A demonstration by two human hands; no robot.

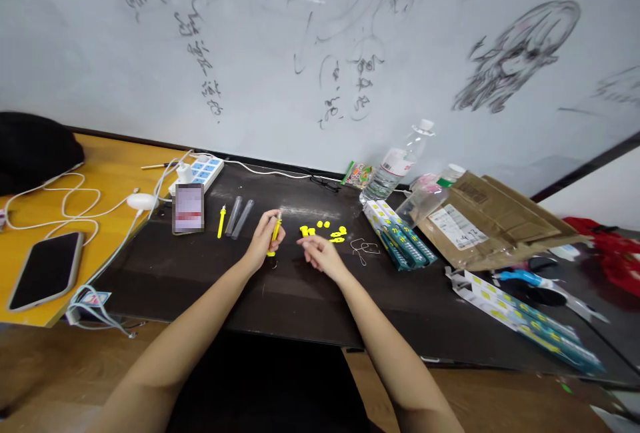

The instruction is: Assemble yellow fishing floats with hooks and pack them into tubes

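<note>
My left hand is closed around a slim yellow rod with a pale tip, held upright above the dark table. Just below it lies a small yellow piece. Close by on the right, my right hand has its fingers curled together; whether something tiny is between them is hidden. Beyond it are several small yellow plastic parts and two round yellow caps. A similar yellow rod and two clear tubes lie left of my left hand.
Thin pale loops lie right of my right hand. Farther right are printed boxes, a water bottle, a cardboard parcel and blue-white scissors. Leftward are a power strip, a screen device and a phone.
</note>
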